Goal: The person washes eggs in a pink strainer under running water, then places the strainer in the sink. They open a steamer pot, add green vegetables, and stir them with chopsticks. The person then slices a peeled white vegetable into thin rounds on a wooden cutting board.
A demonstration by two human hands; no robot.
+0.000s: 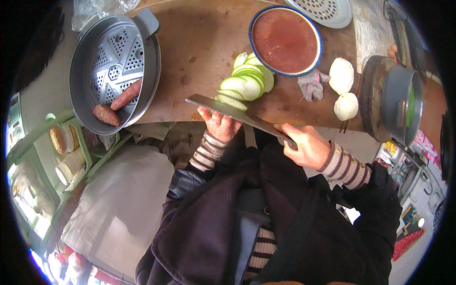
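Observation:
My right hand (307, 146) is closed around the handle of a kitchen knife (245, 117), whose wide blade is seen nearly edge-on. The blade runs up and left from that hand, across the table's near edge. Just below the blade is my left hand (223, 126), fingers curled against it; whether it holds anything is hidden. Beyond the blade lies an overlapping row of round slices of a green-skinned, pale-fleshed vegetable (245, 82), the nearest ones right by the blade. Behind the slices stands an enamel basin (285, 41) with a blue rim, full of reddish-brown liquid.
A steamer pot (115, 57) with two sweet potatoes (126, 94) stands left on the wooden table (199, 42). At right are a grey cloth (313, 84), two white dough-like pieces (341, 75) and a grey pan (400, 103) on a round wooden block (372, 96). A perforated tray (326, 12) lies behind.

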